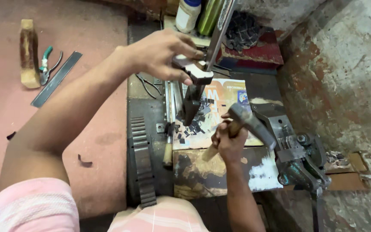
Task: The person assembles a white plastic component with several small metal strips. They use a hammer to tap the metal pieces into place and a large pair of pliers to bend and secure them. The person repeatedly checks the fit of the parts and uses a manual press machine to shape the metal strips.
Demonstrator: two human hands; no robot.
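Your left hand point(162, 53) closed around a small dark block point(194, 71) held against an upright metal bar point(217, 34), your right hand point(228, 139) gripping a wooden-handled hammer point(247, 122), head raised above the paper-covered bench point(220, 172), dark offcuts point(194, 126) scattered below the block, grey vise point(297, 150) just right.

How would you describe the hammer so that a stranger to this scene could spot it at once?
Start at the grey metal vice at the right of the workbench. Just left of it, the right hand grips a hammer. Its pale wooden handle and dark metal head, tilted towards the vice, set it apart from nearby tools.
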